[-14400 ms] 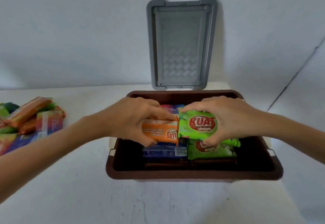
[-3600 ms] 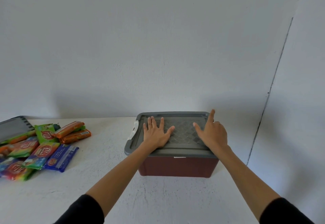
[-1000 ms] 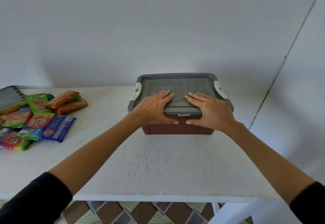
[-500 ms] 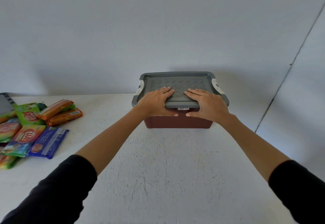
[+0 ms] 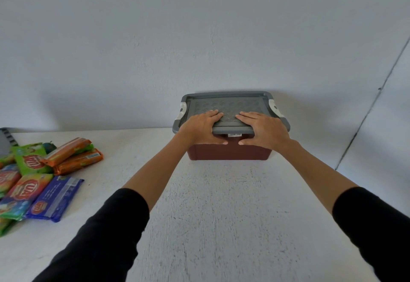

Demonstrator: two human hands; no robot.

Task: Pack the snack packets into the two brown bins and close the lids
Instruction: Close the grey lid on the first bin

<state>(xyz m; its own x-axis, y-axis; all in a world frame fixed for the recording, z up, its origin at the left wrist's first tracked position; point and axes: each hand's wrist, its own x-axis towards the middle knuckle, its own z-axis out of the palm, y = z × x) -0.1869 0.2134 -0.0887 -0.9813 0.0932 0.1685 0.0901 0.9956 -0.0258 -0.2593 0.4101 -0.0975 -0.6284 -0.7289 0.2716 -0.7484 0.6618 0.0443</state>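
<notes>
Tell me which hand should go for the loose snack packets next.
Left. The left hand and right hand both rest on the lid, but the snack packets lie at the left end of the table; the right would have to cross over.

Plain grey-white wall point(image 5: 155, 38) with a thin dark seam point(image 5: 372, 104), behind a speckled white table point(image 5: 210, 215).

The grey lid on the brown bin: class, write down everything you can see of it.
The grey lid looks like moulded plastic, rectangular, with a raised rim and a patterned sunken panel. It lies flat, closed, on the brown bin, which stands on the white table by the wall. A white latch sits at each short side. The left hand and right hand press its near half, fingers flat on top, thumbs under the front rim.
</notes>
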